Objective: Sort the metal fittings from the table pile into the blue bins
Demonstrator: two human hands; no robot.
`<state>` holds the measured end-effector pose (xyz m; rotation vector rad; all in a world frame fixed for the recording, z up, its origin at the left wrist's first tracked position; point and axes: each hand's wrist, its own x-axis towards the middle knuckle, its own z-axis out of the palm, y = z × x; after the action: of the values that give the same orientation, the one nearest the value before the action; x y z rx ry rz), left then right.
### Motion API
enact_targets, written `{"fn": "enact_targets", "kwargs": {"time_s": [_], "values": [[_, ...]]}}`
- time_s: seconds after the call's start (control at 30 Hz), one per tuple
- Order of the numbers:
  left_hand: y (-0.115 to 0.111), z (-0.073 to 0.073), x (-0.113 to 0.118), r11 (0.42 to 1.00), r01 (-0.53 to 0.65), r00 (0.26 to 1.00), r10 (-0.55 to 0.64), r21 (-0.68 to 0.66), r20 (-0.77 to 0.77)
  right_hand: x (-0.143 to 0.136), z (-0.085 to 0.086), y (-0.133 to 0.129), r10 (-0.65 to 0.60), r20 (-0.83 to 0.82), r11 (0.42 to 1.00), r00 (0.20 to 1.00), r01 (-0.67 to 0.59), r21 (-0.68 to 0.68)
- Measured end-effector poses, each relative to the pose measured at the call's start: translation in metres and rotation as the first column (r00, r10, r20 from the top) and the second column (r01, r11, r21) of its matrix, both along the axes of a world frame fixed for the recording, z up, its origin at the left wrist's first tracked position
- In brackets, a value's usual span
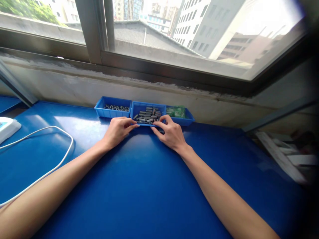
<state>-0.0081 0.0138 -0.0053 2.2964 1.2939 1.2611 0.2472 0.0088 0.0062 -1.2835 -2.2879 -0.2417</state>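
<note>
Three blue plastic bins stand in a row at the back of the table. The middle bin (148,104) holds several short grey metal rods (149,114). My left hand (119,130) is closed on its front rim near the left corner, fingers over the edge and thumb in front. Near the right corner, my right hand (171,133) pinches the same rim between thumb and fingers. Part of the bin's front wall and right side is hidden by my hands. Small metal screws or similar parts fill the left bin (109,113). In the right bin (189,116) lie green plastic packets (178,112).
A blue table (139,186) runs up to the wall under a window (159,66). On the left, a white cable (71,146) loops across the table near a white device (8,127). Blurred items (286,152) lie beyond the right side.
</note>
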Motion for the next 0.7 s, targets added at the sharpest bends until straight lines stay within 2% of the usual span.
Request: {"fn": "enact_targets", "kwargs": {"time_s": [0.1, 0.2, 0.27, 0.33, 0.47, 0.6, 0.7], "values": [[0.001, 0.000, -0.001, 1.000, 0.015, 1.000, -0.015, -0.007, -0.004, 0.000, 0.001, 0.003, -0.045, -0.159, 0.995, 0.986, 0.058, 0.082], [0.003, 0.001, -0.003, 0.999, 0.035, 0.999, -0.035, -0.012, -0.034, 0.000, 0.003, 0.011, -0.076, -0.414, 0.991, 0.907, 0.113, 0.065], [0.005, 0.001, -0.005, 0.998, 0.055, 0.996, -0.056, -0.010, -0.072, 0.003, 0.007, 0.019, -0.039, -0.498, 0.999, 0.867, 0.042, -0.005], [0.007, 0.000, -0.007, 0.997, 0.076, 0.990, -0.076, -0.002, -0.118, 0.008, 0.011, 0.026, 0.015, -0.526, 0.991, 0.850, -0.083, -0.106], [0.008, -0.001, -0.012, 0.993, 0.118, 0.965, -0.111, 0.015, -0.239, 0.018, 0.018, 0.032, 0.045, -0.561, 0.901, 0.826, -0.277, -0.335], [0.008, -0.001, -0.017, 0.983, 0.037, 0.937, 0.029, 0.181, -0.348, 0.022, 0.018, 0.031, 0.006, -0.625, 0.822, 0.781, -0.360, -0.442], [0.003, 0.004, -0.014, 0.942, -0.018, 0.927, 0.142, 0.336, -0.347, 0.022, 0.017, 0.031, 0.007, -0.662, 0.801, 0.749, -0.401, -0.445]]}}
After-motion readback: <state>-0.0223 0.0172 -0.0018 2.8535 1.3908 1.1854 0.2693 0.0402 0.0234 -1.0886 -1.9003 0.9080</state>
